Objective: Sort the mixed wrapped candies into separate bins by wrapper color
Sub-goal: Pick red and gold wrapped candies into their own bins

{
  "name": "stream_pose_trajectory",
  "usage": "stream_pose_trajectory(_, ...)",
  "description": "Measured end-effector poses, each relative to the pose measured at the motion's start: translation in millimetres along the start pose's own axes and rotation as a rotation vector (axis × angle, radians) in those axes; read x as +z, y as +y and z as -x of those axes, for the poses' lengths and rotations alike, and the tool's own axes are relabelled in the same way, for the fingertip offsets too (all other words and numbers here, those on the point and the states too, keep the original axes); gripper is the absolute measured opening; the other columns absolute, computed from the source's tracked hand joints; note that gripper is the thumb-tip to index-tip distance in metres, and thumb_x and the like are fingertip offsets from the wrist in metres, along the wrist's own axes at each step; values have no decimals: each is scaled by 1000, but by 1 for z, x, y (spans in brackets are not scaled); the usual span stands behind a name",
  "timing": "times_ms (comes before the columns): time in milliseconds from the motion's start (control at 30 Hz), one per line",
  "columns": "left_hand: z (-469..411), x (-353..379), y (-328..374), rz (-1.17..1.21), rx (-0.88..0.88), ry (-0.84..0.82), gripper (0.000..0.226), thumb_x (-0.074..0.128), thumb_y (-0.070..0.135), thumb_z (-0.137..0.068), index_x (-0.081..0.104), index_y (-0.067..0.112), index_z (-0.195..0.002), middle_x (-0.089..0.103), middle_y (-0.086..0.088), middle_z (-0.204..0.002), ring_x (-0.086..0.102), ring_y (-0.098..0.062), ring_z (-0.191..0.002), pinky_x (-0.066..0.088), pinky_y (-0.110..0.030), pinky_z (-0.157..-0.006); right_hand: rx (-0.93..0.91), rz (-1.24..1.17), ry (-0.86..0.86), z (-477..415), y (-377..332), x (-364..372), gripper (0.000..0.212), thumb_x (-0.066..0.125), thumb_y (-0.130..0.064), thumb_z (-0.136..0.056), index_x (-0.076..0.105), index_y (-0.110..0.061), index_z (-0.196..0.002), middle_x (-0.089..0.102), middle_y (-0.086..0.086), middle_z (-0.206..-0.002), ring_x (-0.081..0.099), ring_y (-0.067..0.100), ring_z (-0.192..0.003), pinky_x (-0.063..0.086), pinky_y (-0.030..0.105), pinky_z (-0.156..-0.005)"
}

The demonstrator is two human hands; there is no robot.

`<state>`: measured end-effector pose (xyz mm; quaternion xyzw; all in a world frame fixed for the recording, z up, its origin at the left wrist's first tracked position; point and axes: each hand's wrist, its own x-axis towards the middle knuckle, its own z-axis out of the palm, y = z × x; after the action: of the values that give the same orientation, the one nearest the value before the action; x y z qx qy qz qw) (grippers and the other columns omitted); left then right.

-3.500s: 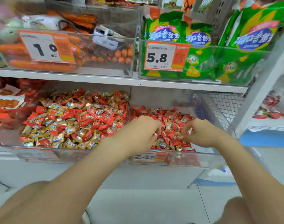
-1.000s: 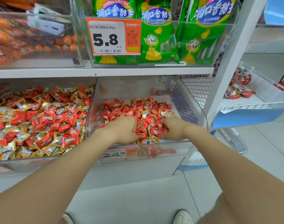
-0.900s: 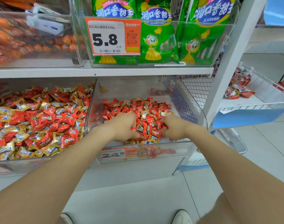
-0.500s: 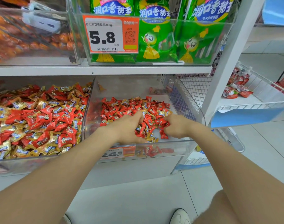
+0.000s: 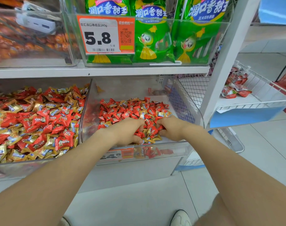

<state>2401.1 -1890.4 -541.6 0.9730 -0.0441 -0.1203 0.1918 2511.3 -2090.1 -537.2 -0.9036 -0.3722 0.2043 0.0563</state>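
Two clear plastic bins sit side by side on the lower shelf. The left bin [image 5: 41,165] is full of mixed red and gold wrapped candies [image 5: 38,121]. The right bin [image 5: 184,144] holds a smaller heap of mostly red candies [image 5: 132,110] with some gold ones. Both my hands are inside the right bin at the front of the heap. My left hand [image 5: 127,131] has its fingers curled into the candies. My right hand [image 5: 170,128] has its fingers curled round red candies. The fingertips are partly buried.
The upper shelf carries a clear bin of green snack bags [image 5: 155,38] with a 5.8 price tag [image 5: 104,35] and a bin of orange sausages [image 5: 28,43]. A white shelf post [image 5: 223,59] and a wire basket [image 5: 256,95] stand to the right.
The view has shifted right from the first frame. Both hands stay in the right bin, raking the candies at its front; they have edged a little closer together.
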Motion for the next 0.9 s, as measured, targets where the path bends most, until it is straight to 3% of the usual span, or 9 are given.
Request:
stream_pose_trajectory(67,4,-6,2,107,-16,34,34,80,38,-91,52,21,-100,55,-1,-85,51,-21,-70,43,-37,-61,31,-76,15,2,0,-6,14,59,-16,-105,66,-6,-113,63,10,-93,66,31,-81,56,37,-73)
stream_pose_trajectory(167,17,-22,9,220,-14,157,29,75,44,-93,58,23,-102,58,4,-84,54,-16,-74,44,-34,-65,69,-282,172,11,-1,-19,6,57,-18,-107,62,-15,-106,65,6,-93,65,18,-69,53,29,-63)
stream_pose_trajectory(300,42,-44,18,397,-94,318,25,69,49,-96,59,28,-105,64,4,-89,65,-9,-68,47,-28,-57,84,-783,329,25,-25,-29,11,52,-15,-110,63,-13,-111,56,4,-82,58,19,-65,48,22,-50)
stream_pose_trajectory(367,61,-53,21,374,-137,415,21,69,48,-97,60,30,-104,65,2,-86,62,-9,-65,44,-30,-56,59,-963,308,30,-47,-31,13,53,-19,-110,63,-15,-117,56,8,-86,61,18,-63,50,25,-53)
stream_pose_trajectory(467,94,-62,14,209,-145,637,17,67,44,-98,57,31,-103,60,4,-93,56,-17,-88,33,-33,-72,1,-1122,248,34,-94,-33,16,53,-24,-110,64,-17,-119,59,7,-91,63,16,-64,53,28,-61)
stream_pose_trajectory(567,128,-73,-6,180,-208,784,16,66,42,-98,59,29,-101,62,9,-87,54,-11,-80,31,-30,-71,-71,-1196,250,35,-148,-30,13,52,-19,-111,63,-16,-117,58,7,-93,63,16,-63,52,31,-61)
stream_pose_trajectory(667,157,-82,-41,197,-321,816,15,68,42,-98,63,29,-103,60,14,-81,54,-9,-73,33,-29,-68,-213,-946,441,26,-193,-21,12,50,-16,-110,59,-20,-118,58,-1,-92,63,15,-68,48,27,-62)
stream_pose_trajectory(733,168,-85,-69,192,-394,803,20,68,40,-99,66,24,-110,64,11,-94,58,-17,-92,34,-32,-76,-357,-629,541,15,-215,-14,18,49,-12,-108,55,-24,-120,59,-1,-103,59,13,-82,45,27,-71)
stream_pose_trajectory(900,162,-86,-130,75,-451,805,25,70,33,-99,68,21,-121,67,-7,-114,59,-29,-110,40,-36,-86,-407,-136,609,-30,-258,-12,42,51,1,-94,51,-25,-127,56,8,-113,57,36,-100,48,52,-89)
